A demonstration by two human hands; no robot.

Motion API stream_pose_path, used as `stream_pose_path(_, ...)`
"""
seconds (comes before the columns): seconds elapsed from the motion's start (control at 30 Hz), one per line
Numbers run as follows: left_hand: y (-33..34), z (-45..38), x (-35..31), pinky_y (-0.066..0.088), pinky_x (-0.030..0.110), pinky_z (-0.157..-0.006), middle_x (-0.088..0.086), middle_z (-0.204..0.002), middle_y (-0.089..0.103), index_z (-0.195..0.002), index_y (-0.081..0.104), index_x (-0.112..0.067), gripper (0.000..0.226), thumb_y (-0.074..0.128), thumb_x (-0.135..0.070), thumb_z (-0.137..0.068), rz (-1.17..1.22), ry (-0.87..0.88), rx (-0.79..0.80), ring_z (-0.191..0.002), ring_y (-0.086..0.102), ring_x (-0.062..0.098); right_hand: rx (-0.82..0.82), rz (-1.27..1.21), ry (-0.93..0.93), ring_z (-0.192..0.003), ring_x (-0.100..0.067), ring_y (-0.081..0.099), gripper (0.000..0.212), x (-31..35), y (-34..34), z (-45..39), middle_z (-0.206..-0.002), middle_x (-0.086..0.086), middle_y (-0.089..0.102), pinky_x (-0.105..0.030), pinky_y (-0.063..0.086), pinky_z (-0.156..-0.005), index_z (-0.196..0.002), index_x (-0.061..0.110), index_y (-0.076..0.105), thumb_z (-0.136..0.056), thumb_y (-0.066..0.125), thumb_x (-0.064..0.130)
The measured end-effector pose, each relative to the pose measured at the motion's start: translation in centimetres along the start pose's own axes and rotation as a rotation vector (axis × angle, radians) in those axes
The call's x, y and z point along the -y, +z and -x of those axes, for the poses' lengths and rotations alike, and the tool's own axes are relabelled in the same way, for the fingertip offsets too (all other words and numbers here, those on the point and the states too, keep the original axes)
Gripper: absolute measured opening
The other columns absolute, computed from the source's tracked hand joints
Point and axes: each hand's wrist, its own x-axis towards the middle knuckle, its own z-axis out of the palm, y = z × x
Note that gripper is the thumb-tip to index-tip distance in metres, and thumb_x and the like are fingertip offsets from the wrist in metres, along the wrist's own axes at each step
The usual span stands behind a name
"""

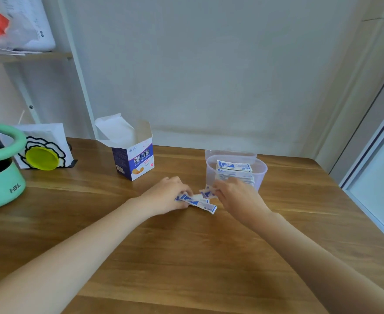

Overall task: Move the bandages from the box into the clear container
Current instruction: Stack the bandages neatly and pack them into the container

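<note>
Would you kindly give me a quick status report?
Left hand and right hand both gripping loose bandages on table. Clear container part filled. Box open. Nothing in the way.

A home room, set up at a small wooden table

The wood-grain table (pixel 186 257) stands against a plain pale wall, beside a shelf (pixel 27 55) holding plastic bags (pixel 16 23). A mint-green tub (pixel 2 191), a paper bag with a flower drawing (pixel 43 143) and a sliding door frame (pixel 372 141) suggest domestic surroundings.
</note>
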Motion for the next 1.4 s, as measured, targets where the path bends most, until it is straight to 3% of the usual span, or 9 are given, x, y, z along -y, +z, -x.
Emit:
stream_pose_path(0.17,0.1,-0.2,0.4,0.04,0.013,-0.064,-0.013,-0.103,0.052,-0.094,0.052,-0.028,0.022,0.07,-0.028,-0.081,0.177,-0.046,-0.064,-0.09,0.052,0.003,0.079,-0.014,0.024,-0.103,-0.021,0.051,0.026,-1.4,1.2,1.3,-0.106,-0.002,0.056,-0.03,0.041,-0.068,-0.111,0.013,0.056,-0.099,0.037,0.026)
stream_pose_path(0.33,-0.8,-0.4,0.2,0.043,0.011,-0.045,-0.011,-0.097,0.059,-0.099,0.055,-0.022,0.023,0.07,-0.027,-0.081,0.281,-0.097,-0.012,-0.072,0.055,0.004,-0.03,-0.539,0.115,-0.078,-0.013,0.052,0.005,0.0,-0.5,-0.6,-0.084,0.005,0.058,-0.012,0.038,-0.061,-0.09,0.012,0.058,-0.092,0.053,0.013)
stream_pose_path(0.6,-2.0,-0.7,0.3,0.051,0.026,-0.081,-0.003,-0.11,0.067,-0.107,0.066,-0.017,0.024,0.068,-0.021,-0.083,0.27,-0.01,0.083,-0.091,0.06,0.005,0.159,-0.507,0.076,-0.098,-0.014,0.051,0.022,2.2,-0.2,-2.2,-0.105,0.0,0.058,-0.02,0.04,-0.073,-0.104,0.01,0.066,-0.091,0.056,0.023)
stream_pose_path(0.77,-1.9,-0.5,1.1,0.05,0.024,-0.069,-0.005,-0.101,0.066,-0.093,0.063,-0.026,0.011,0.067,-0.031,-0.083,0.295,-0.029,0.118,-0.091,0.062,0.01,0.115,-0.789,0.269,-0.07,-0.007,0.056,0.015,1.9,-0.4,-2.0,-0.084,0.001,0.063,-0.015,0.042,-0.056,-0.08,0.019,0.058,-0.093,0.052,0.018)
stream_pose_path(0.9,-1.9,-0.7,1.2,0.041,0.019,-0.058,-0.012,-0.089,0.063,-0.101,0.067,-0.022,0.019,0.065,-0.032,-0.085,0.336,-0.017,0.101,-0.077,0.057,0.006,0.205,-0.744,0.161,-0.082,-0.011,0.057,0.01,1.8,-1.2,-1.9,-0.092,0.001,0.064,-0.021,0.046,-0.072,-0.097,0.013,0.062,-0.092,0.054,0.016)
stream_pose_path(1.0,-1.9,-1.0,0.6,0.039,0.019,-0.058,-0.015,-0.077,0.059,-0.101,0.068,-0.02,0.017,0.063,-0.026,-0.087,0.348,0.009,0.037,-0.066,0.053,0.003,0.176,-0.622,0.079,-0.079,-0.014,0.058,0.012,2.4,-1.1,-2.1,-0.093,-0.003,0.066,-0.021,0.043,-0.065,-0.1,0.012,0.063,-0.091,0.055,0.015)
stream_pose_path(1.17,-1.8,-1.6,0.9,0.046,0.021,-0.08,-0.007,-0.109,0.064,-0.108,0.066,-0.021,0.021,0.05,-0.022,-0.095,0.375,-0.016,-0.238,-0.098,0.057,0.007,0.052,-0.306,0.045,-0.095,-0.026,0.06,0.022,0.3,-1.0,-1.6,-0.104,-0.007,0.066,-0.035,0.048,-0.077,-0.113,0.013,0.056,-0.093,0.048,0.011)
stream_pose_path(1.27,-1.1,-2.1,0.9,0.043,0.03,-0.097,-0.003,-0.13,0.055,-0.125,0.056,-0.023,0.031,0.049,-0.022,-0.095,0.191,-0.009,-0.126,-0.116,0.051,0.013,0.217,-0.208,0.015,-0.101,-0.024,0.059,0.025,-0.9,-0.2,-0.4,-0.108,-0.005,0.067,-0.032,0.047,-0.079,-0.114,0.015,0.063,-0.095,0.046,0.018)
stream_pose_path(1.4,0.2,-2.8,-0.3,0.04,0.029,-0.093,-0.001,-0.132,0.05,-0.133,0.048,-0.021,0.04,0.052,-0.027,-0.093,0.027,0.008,-0.046,-0.12,0.043,0.016,0.251,-0.27,0.006,-0.101,-0.02,0.057,0.025,-1.2,0.0,0.5,-0.11,-0.004,0.063,-0.023,0.044,-0.079,-0.112,0.013,0.066,-0.094,0.051,0.021)
